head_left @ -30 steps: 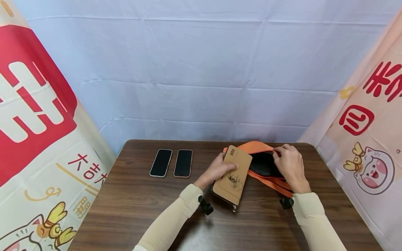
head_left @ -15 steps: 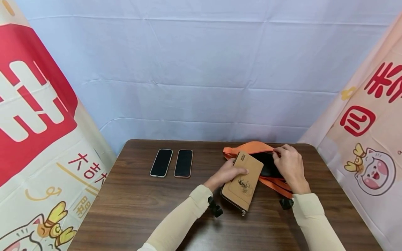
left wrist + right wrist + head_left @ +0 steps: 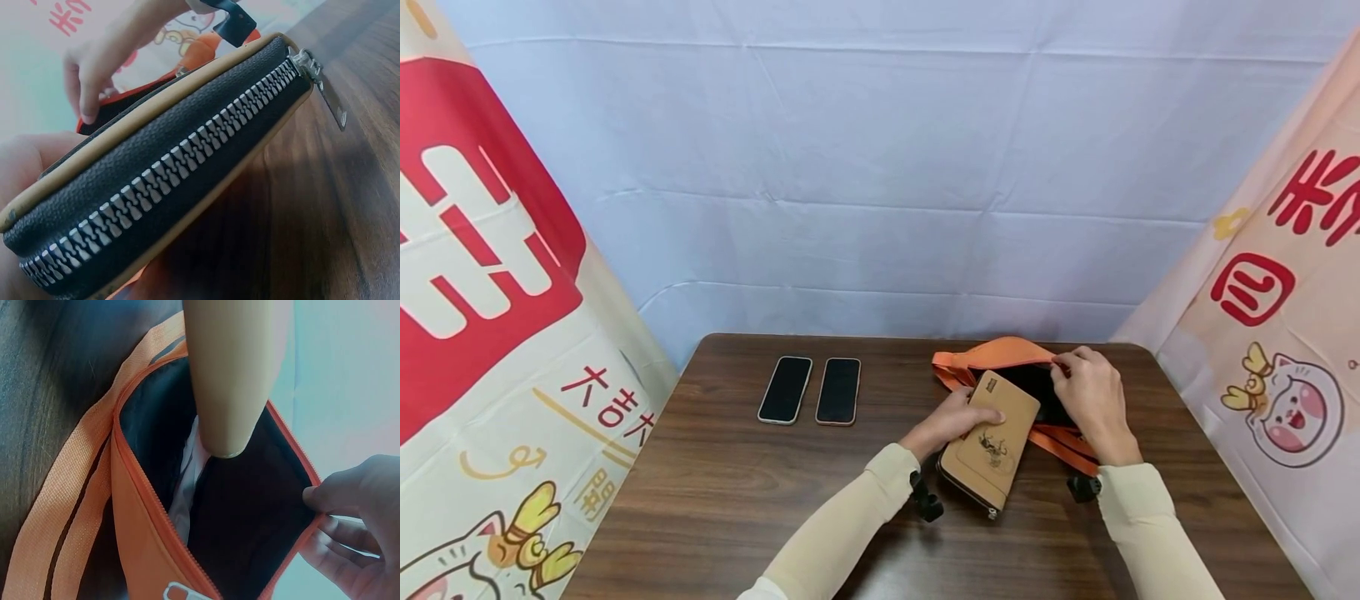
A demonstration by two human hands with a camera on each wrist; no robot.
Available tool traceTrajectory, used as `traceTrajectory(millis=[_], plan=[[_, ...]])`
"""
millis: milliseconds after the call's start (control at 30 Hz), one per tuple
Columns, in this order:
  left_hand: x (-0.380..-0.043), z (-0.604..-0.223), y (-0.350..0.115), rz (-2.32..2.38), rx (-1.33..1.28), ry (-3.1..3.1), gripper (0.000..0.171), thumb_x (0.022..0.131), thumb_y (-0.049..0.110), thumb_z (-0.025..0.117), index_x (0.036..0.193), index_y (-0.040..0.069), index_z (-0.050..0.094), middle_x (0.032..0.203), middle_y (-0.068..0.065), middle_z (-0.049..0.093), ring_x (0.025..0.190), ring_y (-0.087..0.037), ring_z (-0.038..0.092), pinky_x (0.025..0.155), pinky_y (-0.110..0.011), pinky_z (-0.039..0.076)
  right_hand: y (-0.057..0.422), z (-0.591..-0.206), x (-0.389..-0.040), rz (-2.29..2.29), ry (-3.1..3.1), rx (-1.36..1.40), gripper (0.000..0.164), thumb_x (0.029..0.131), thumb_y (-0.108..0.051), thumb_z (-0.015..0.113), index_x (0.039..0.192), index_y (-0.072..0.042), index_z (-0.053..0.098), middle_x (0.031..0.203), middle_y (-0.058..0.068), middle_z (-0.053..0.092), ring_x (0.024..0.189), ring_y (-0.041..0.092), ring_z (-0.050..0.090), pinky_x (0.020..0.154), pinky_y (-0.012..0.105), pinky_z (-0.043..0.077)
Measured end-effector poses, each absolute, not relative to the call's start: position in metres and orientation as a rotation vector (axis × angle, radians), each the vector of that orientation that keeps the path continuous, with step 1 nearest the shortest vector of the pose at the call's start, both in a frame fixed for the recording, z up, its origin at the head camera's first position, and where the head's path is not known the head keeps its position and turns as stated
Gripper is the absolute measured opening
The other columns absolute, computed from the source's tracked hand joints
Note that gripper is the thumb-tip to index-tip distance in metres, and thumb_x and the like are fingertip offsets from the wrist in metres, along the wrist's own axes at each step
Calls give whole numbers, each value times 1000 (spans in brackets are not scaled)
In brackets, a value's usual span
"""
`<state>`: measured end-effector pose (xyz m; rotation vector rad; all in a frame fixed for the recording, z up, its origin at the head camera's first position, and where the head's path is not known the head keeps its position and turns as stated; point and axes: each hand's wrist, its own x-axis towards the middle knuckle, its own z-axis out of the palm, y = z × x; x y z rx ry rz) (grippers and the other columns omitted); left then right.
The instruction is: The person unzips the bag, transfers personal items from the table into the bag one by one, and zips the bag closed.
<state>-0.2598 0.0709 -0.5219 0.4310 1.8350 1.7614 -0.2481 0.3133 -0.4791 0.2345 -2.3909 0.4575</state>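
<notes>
My left hand [image 3: 957,421] grips a tan zip wallet [image 3: 1000,433] with a dark printed figure, thumb on its front face. In the left wrist view the wallet's closed silver zipper [image 3: 156,181] runs along its black edge. An orange bag [image 3: 1011,353] with a dark lining lies at the back right of the table. My right hand [image 3: 1093,400] pinches the bag's rim, thumb inside. Seen from the right wrist, the bag's mouth [image 3: 250,519] gapes wide, with something whitish [image 3: 186,481] inside. The wallet's tan end overlaps that mouth there.
Two dark-screened phones, a light-edged one [image 3: 786,390] and an orange-edged one [image 3: 838,392], lie side by side on the brown wooden table [image 3: 722,492]. The bag's orange strap [image 3: 69,469] lies beside it. A pale cloth [image 3: 880,183] hangs behind, with printed panels at both sides.
My left hand has carried the wallet rightward and slightly toward me, so it now overlaps the bag's opening in the head view. The right hand and both phones have stayed put.
</notes>
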Motion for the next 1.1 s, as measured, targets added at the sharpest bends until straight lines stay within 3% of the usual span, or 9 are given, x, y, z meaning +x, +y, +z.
traceTrajectory(millis=[567,1100], plan=[[-266,-528,83,1736,355,1869,24,98,30,76,115,15,70,88,-6,76,69,-14,72,66,-33,63,313,-480,-245,457,-2394,232,11,89,3,80,99,7,80,97,27,72,81,44,68,69,62,58],[-274,-531,85,1785,367,1792,18,102,27,72,117,17,73,90,-4,78,69,-12,73,65,-32,63,310,-480,-243,449,-2381,262,9,88,3,80,96,7,80,93,26,72,77,42,68,66,60,58]])
